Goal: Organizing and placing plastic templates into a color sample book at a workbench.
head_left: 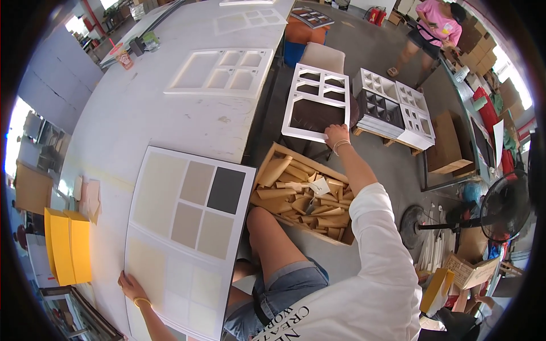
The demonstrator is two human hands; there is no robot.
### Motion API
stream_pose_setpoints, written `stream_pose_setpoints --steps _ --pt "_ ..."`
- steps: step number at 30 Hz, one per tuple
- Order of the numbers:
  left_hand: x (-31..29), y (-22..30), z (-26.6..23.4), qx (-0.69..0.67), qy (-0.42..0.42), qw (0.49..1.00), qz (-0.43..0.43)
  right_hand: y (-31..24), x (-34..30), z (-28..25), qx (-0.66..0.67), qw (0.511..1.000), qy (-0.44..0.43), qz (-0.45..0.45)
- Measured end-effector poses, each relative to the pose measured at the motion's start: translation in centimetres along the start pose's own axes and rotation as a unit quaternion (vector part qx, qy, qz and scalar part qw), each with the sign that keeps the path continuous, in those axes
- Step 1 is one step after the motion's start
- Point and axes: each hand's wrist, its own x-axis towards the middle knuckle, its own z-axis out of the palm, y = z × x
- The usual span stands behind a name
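Observation:
A large white panel (175,219) with pale, beige and dark grey squares lies at the table's near side, its right edge jutting toward my lap. At its left edge my left hand (132,287) holds the border, fingers bent over it. Out to the right, my right hand (336,136) grips the near right corner of a white frame (289,116) with one large and several small openings. That frame is at a dark brown round seat (318,116), visible through its openings. Farther up the table, another white frame (181,91) lies flat.
A wooden-sided box (307,156) of rolled brown paper stands by my knee. Stacked frames (392,108) sit on a pallet to the right. A black fan (503,207) stands at right. Yellow boxes (68,247) lie at left. Another person (435,28) stands at the far right.

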Motion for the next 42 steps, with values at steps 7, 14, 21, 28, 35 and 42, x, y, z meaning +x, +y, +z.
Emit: stream_pose_setpoints --steps 7,14,21,28,35,42 --pt "0.2 -0.1 0.1 -0.014 -0.003 1.0 -0.006 0.1 0.2 -1.1 -0.019 0.999 -0.031 -0.005" --pt "0.3 -0.7 0.5 -0.001 0.005 1.0 0.001 0.5 0.4 -0.9 -0.027 0.999 -0.028 -0.021" --pt "0.1 0.0 0.0 0.01 0.007 1.0 -0.003 0.4 0.1 -1.6 -0.025 0.999 -0.024 -0.028" --pt "0.1 -0.1 0.5 0.037 0.022 0.999 0.013 1.0 0.2 -1.2 -0.038 0.998 -0.029 -0.04" --pt "0.0 0.3 -0.2 0.025 0.019 0.999 0.014 0.9 0.3 -1.0 -0.033 0.998 -0.037 -0.042" --pt "-0.2 0.9 -0.2 0.044 0.017 0.999 -0.001 1.0 0.1 -1.0 -0.002 0.998 -0.03 -0.047"
